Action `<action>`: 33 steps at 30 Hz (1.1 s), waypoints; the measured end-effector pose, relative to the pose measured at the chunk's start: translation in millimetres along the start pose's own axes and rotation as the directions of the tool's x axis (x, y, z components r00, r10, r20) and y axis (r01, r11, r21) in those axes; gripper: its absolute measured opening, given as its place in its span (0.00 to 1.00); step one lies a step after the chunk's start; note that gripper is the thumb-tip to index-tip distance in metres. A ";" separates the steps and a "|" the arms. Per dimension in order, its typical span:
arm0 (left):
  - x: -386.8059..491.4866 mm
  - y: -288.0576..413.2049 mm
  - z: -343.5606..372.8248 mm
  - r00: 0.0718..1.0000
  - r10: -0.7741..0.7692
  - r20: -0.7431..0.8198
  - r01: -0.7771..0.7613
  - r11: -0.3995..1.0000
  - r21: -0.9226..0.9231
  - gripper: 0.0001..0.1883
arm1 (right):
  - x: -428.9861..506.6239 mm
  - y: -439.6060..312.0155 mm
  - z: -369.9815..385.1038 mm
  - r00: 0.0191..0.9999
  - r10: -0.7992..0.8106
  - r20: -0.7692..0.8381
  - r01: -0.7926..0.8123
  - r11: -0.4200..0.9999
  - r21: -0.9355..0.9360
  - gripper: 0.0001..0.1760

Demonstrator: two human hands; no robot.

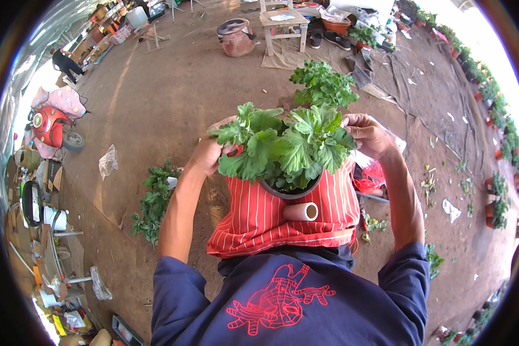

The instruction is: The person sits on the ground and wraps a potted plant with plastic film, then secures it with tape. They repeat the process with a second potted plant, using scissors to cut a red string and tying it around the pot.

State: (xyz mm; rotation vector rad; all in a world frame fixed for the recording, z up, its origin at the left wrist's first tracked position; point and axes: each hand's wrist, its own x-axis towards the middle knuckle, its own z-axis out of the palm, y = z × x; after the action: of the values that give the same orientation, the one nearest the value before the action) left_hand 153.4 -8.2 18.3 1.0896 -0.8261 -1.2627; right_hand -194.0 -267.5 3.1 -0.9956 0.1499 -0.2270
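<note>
A leafy green plant (285, 142) in a dark round pot (290, 194) sits at my lap, over a red striped apron (251, 207). My left hand (209, 151) is at the left side of the foliage, its fingers partly hidden by leaves. At the right side, my right hand (369, 133) pinches the edge of a leaf with curled fingers. On the apron, just below the pot, lies a pale hollow roll (301, 212). Another leafy plant (324, 84) stands on the ground beyond the potted one.
Beside my right forearm is a tray holding red stringy material (370, 176). More greenery (153, 205) lies left of me. Ahead are a clay jar (235, 38) and a wooden chair (284, 24). Potted plants (497, 194) line the right. A person (66, 62) stands far left near a red scooter (52, 125).
</note>
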 end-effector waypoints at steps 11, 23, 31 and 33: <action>-65.8 -30.5 40.2 0.957 0.044 -0.287 -0.058 0.997 -0.041 0.07 | -37.4 49.6 50.8 0.964 -0.001 -0.266 0.008 1.000 0.025 0.06; -71.7 2.1 34.3 0.911 0.330 -0.246 0.054 0.495 0.867 0.08 | -39.7 53.9 103.8 0.948 -0.076 -0.308 0.045 0.993 -0.108 0.05; -98.9 6.4 46.7 0.848 0.447 -0.285 0.064 0.447 0.892 0.15 | -44.1 40.5 85.8 0.888 -0.122 -0.443 0.155 0.987 0.037 0.07; -106.0 8.4 53.9 0.875 0.303 -0.377 0.132 0.602 0.788 0.16 | -42.6 36.6 81.3 0.856 -0.169 -0.489 0.168 0.985 -0.047 0.07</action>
State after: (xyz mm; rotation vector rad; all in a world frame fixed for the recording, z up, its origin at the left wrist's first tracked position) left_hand 89.2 86.5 51.8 1.9664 -1.0646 -0.4159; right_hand -212.2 -171.4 16.7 -0.9371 0.5306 -0.6443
